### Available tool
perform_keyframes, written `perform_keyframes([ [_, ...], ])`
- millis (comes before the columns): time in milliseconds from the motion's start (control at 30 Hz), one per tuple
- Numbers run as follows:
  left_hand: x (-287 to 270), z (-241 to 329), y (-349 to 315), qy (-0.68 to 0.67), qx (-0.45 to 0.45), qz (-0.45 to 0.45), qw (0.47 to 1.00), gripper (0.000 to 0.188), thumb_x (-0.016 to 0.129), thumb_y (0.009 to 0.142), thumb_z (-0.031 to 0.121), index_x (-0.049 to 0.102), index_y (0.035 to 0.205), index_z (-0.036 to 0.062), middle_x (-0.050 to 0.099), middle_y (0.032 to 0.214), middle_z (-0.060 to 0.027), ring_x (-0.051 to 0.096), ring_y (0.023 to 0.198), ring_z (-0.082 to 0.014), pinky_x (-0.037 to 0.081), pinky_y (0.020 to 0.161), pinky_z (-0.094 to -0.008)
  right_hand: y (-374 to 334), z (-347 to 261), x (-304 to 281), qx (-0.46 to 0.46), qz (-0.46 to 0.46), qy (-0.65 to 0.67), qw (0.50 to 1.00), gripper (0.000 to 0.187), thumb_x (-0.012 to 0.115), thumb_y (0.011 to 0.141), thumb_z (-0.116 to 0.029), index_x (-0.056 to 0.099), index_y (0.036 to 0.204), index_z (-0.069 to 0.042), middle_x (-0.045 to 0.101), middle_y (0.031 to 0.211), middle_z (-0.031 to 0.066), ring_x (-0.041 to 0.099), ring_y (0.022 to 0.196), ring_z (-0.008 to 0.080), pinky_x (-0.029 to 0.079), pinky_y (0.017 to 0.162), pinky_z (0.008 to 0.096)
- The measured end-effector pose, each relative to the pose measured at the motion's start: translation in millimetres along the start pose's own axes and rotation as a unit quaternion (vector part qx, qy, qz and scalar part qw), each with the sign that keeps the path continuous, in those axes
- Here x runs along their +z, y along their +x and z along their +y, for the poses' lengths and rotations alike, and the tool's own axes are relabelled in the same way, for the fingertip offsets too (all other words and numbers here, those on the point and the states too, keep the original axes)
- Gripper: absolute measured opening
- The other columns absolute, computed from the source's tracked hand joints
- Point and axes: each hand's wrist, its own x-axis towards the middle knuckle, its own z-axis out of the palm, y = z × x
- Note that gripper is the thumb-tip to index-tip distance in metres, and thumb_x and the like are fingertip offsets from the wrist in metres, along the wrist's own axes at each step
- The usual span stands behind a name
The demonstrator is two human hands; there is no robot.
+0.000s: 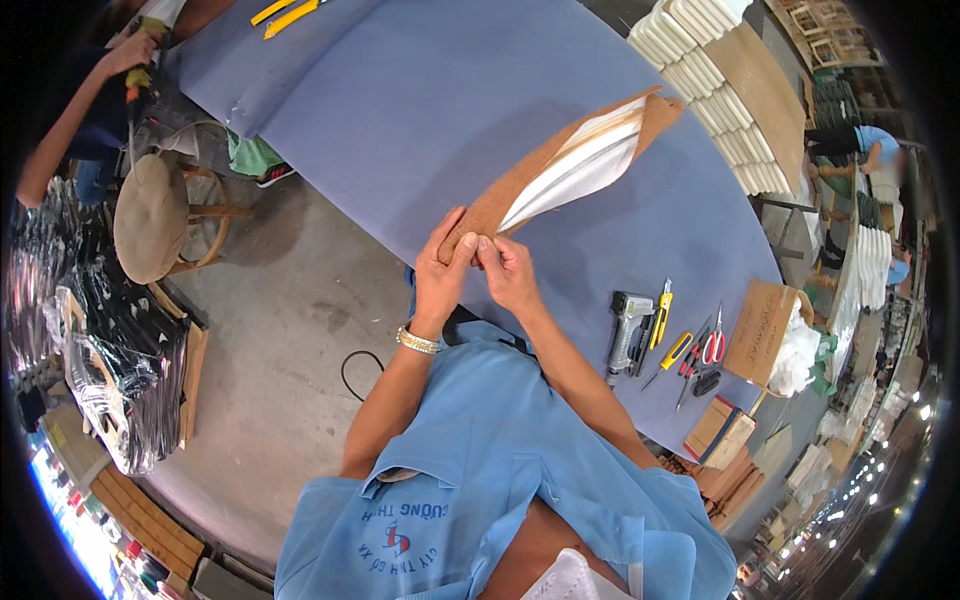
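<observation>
Over the near edge of a blue-grey covered table (380, 130), I hold a long brown fabric cover (540, 160). Its side gapes, showing a white inside (585, 165). My left hand (440, 265) grips the near end, with the thumb on top and the fingers behind the cloth. Close beside it, my right hand (510, 270) pinches the edge of the same end. Both thumbs almost touch. The far end of the cover sticks out away from me to the right, above the tabletop.
At the right lie a staple gun (630, 330), a yellow cutter knife (662, 312), a yellow-handled screwdriver (668, 362), and red-handled scissors (714, 345). A cardboard box (765, 335) sits beyond them. Another person's hand (130, 50) holds a tool at upper left, above a round stool (150, 218).
</observation>
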Motion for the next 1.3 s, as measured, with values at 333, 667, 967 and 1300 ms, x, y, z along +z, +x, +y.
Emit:
perform_keyframes([
  [333, 5.1, -17.1, -5.5, 0.083, 0.086, -0.034, 0.992, 0.051, 0.071, 0.099, 0.027, 0.062, 0.142, 0.001, 0.062, 0.145, -0.0225, 0.06, 0.133, -0.0322, 0.047, 0.111, -0.0399, -18.8, -0.3, -31.1, 0.039, -0.066, 0.023, 0.997, 0.028, 0.059, 0.108, -0.023, 0.067, 0.096, 0.001, 0.069, 0.086, 0.0067, 0.063, 0.081, 0.0146, 0.052, 0.075, 0.0323],
  [667, 12.4, -6.2, -10.6, 0.14, 0.136, -0.01, 0.981, 0.052, 0.073, 0.097, 0.023, 0.06, 0.144, 0.0036, 0.066, 0.138, -0.0224, 0.064, 0.129, -0.0369, 0.046, 0.113, -0.0427, -218.3, 127.9, -217.6, 0.274, 0.276, -0.43, 0.815, 0.068, 0.08, 0.083, -0.016, 0.052, 0.143, -0.003, 0.064, 0.129, 0.0216, 0.063, 0.121, 0.0389, 0.051, 0.101, 0.046],
  [967, 21.8, -13.1, -23.0, 0.216, 0.19, -0.003, 0.958, 0.057, 0.077, 0.094, 0.029, 0.06, 0.145, 0.0104, 0.064, 0.142, -0.0177, 0.055, 0.136, -0.0446, 0.049, 0.111, -0.0471, -188.7, 111.7, -239.2, 0.277, 0.283, -0.331, 0.856, 0.055, 0.078, 0.081, -0.01, 0.057, 0.131, 0.0, 0.067, 0.104, 0.0121, 0.066, 0.091, 0.0246, 0.053, 0.082, 0.0382],
  [1300, 23.7, -20.3, -31.4, 0.261, 0.215, -0.007, 0.941, 0.061, 0.081, 0.09, 0.029, 0.061, 0.145, 0.0139, 0.062, 0.146, -0.0126, 0.054, 0.138, -0.0429, 0.053, 0.107, -0.0472, -113.1, -74.9, -111.6, 0.146, 0.077, -0.097, 0.981, 0.032, 0.084, 0.087, -0.017, 0.067, 0.108, 0.0, 0.07, 0.101, 0.0072, 0.066, 0.084, 0.0184, 0.053, 0.076, 0.0306],
])
